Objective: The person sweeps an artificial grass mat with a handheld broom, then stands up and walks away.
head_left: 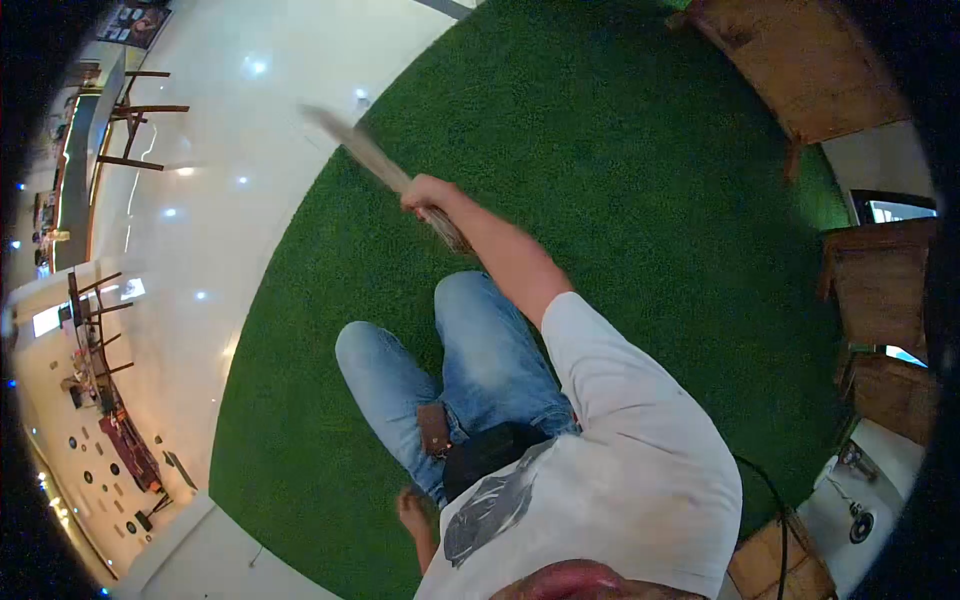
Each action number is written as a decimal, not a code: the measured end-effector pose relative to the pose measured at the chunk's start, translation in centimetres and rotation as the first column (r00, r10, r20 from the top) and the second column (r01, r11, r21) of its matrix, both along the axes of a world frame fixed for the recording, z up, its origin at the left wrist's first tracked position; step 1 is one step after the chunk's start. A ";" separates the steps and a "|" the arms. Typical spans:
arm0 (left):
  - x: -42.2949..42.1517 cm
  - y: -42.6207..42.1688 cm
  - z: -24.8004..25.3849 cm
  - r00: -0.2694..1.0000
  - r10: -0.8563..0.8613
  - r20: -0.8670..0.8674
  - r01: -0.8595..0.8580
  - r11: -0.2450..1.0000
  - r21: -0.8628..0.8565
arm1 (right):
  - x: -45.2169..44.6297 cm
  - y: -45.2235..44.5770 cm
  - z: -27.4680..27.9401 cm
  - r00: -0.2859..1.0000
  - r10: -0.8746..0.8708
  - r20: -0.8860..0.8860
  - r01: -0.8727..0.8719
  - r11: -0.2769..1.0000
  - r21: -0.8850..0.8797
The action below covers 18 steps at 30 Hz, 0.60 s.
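My right hand (430, 195) is wrapped round a stick broom (375, 158), a long pale bundle of thin sticks. Its far end is smeared by motion and reaches over the edge of the green artificial turf (620, 180); the near end sticks out behind my fist. My left hand (411, 508) hangs low beside my left hip, partly cut off by my body, and its fingers are too small to read. My bent knees in blue jeans (490, 350) are over the turf. A brown leather pouch (433, 430) sits at my waist.
A glossy white floor (230, 130) borders the turf along a curved edge. Wooden furniture (800, 65) lines the right side. Dark wooden chairs (135, 120) and a lit counter (75, 180) are at far left. A black cable (775, 490) runs at lower right.
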State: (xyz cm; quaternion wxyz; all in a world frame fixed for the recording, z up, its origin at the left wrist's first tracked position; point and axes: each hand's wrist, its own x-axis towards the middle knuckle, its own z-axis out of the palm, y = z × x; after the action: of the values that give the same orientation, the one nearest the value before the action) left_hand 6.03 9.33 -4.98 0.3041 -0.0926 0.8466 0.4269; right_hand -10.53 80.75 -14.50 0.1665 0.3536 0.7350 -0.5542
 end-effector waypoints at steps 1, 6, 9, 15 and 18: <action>-1.8 3.8 1.7 0.990 0.034 -0.137 -0.036 0.999 -0.018 | -0.2 -0.1 0.6 1.000 0.022 -0.022 -0.023 1.000 -0.016; -7.8 22.0 6.0 0.694 -0.416 -0.588 0.421 0.897 -0.137 | 9.3 -4.6 -1.7 0.909 -0.257 -0.329 0.336 0.918 0.210; -8.3 30.6 6.4 0.540 -0.540 -0.646 0.714 0.700 0.011 | 22.4 -7.4 -0.5 0.726 -0.518 -0.452 0.627 0.769 0.125; -6.4 34.5 8.9 0.301 -0.611 -0.732 0.930 0.358 0.083 | 51.9 -18.0 -2.7 0.365 -0.906 -0.216 0.920 0.317 0.229; -7.3 33.8 9.5 0.254 -0.576 -0.777 0.938 0.343 0.053 | 64.3 -25.5 -5.4 0.242 -0.936 -0.255 0.927 0.145 0.346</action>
State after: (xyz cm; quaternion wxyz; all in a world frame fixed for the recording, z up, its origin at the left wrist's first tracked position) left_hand -1.25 43.10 4.49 0.1810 0.5865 0.6678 0.4210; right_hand 53.77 55.27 -19.92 -0.2853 0.7626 0.4586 -0.3561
